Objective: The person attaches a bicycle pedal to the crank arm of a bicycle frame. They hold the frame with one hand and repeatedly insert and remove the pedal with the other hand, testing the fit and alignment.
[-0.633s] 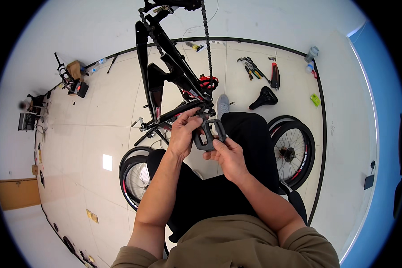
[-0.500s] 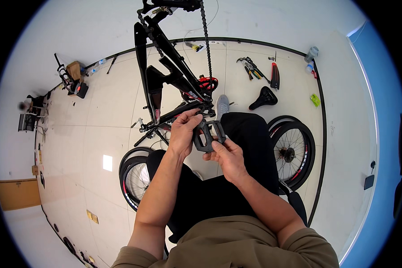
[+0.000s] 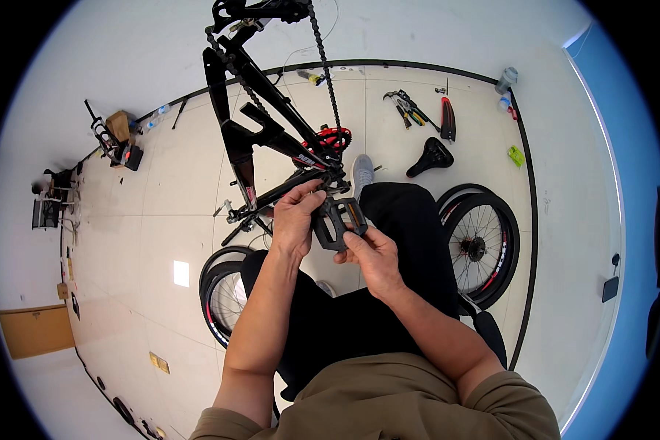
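Note:
A black bicycle pedal (image 3: pixel 334 220) is in front of me, beside the crank area of a black bicycle frame (image 3: pixel 240 143). My right hand (image 3: pixel 374 258) is closed on the pedal's near edge, with the thumb on top. At the pedal's far left corner, by the axle end, the thumb and fingers of my left hand (image 3: pixel 293 224) are pinched together. Those fingers cover the spot where axle and crank arm come together, so I cannot tell whether they are joined. Behind the hands are a red chainring (image 3: pixel 341 139) and a hanging chain (image 3: pixel 324 62).
Two spoked wheels (image 3: pixel 517 253) lie to the right, with more tyres (image 3: pixel 211 293) at left. A black saddle (image 3: pixel 431 158), hand tools (image 3: pixel 412 110) and a red-black mudguard (image 3: pixel 448 121) are on the tiled floor. A cardboard box (image 3: pixel 119 126) stands by the far-left wall.
The frame and chain appear shifted slightly left, along with a small turn of the view. Both hands keep their hold at the pedal, which has tilted a little.

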Available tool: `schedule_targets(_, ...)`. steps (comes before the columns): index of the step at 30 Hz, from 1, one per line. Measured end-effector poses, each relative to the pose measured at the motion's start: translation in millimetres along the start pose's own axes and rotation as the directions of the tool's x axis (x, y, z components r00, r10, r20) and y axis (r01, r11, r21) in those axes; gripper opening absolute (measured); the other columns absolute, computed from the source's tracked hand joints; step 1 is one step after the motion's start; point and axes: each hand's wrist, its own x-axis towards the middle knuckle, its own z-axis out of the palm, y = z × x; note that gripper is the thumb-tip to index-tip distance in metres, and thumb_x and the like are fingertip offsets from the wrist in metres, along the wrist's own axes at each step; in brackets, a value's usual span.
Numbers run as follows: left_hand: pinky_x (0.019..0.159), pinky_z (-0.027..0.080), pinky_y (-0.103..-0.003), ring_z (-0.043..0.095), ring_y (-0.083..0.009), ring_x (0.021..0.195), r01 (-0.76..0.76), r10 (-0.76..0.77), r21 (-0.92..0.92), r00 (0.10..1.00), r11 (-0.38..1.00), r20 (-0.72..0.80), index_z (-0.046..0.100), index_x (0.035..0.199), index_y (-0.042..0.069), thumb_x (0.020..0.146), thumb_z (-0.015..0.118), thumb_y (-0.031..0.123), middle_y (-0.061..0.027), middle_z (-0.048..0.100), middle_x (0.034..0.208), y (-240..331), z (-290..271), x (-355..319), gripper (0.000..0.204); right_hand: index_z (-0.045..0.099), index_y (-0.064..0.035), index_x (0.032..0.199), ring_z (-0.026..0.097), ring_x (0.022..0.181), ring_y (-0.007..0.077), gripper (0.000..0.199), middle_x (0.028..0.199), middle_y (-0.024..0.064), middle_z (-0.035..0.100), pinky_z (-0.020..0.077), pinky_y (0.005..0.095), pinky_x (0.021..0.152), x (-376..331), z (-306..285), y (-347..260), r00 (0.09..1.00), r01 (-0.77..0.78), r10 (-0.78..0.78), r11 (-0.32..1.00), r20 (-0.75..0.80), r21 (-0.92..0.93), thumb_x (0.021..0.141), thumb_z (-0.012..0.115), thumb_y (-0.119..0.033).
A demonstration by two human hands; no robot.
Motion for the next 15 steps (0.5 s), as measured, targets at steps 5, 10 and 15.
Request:
schedule_targets(5, 0.075, 0.055, -0.028, 0.065, -0.0142, 0.082, 0.024, -0.023, -0.038, 0.999, 0.999, 0.024, 0.063, 0.121, -0.003, 0.089, 0.067, 0.0, -0.007, 0.068, 0.097, 0.3, 0.9, -3.8, 0.032, 0.063, 0.0004, 0.112, 0.068, 0.072, 0.0157, 0.019, 0.094, 0.0068, 0.068, 0.0593, 0.0309, 0.071, 1.0, -2.5, 0.3, 0.999, -0.048, 0.046, 0.975, 0.015, 0.219, 0.099, 0.061, -0.013)
schedule_targets(10, 0.075, 0.056, -0.027, 0.066, -0.0135, 0.083, 0.054, -0.052, -0.105, 0.998, 0.993, 0.019, 0.064, 0.12, -0.002, 0.088, 0.069, 0.0, -0.0066, 0.068, 0.097, 3.4, 5.2, -8.9, 0.032, 0.065, 0.0003, 0.109, 0.067, 0.073, 0.0124, 0.017, 0.093, 0.0055, 0.068, 0.058, 0.0274, 0.069, 1.2, -1.1, 1.1, 1.0, 0.003, -0.003, 0.994, -0.004, 0.112, 0.099, 0.062, -0.013)
schedule_targets(15, 0.079, 0.057, -0.03, 0.066, -0.0163, 0.086, 0.055, -0.056, -0.1, 0.998, 0.994, -0.014, 0.064, 0.118, -0.001, 0.084, 0.072, -0.003, -0.0086, 0.068, 0.098, -1.8, 2.7, -1.0, 0.035, 0.066, 0.0015, 0.106, 0.065, 0.072, 0.0072, 0.017, 0.089, 0.0025, 0.068, 0.0558, 0.0232, 0.068, -0.7, 3.5, 2.0, 0.994, 0.103, -0.108, 0.983, -0.028, -0.155, 0.096, 0.066, -0.012)
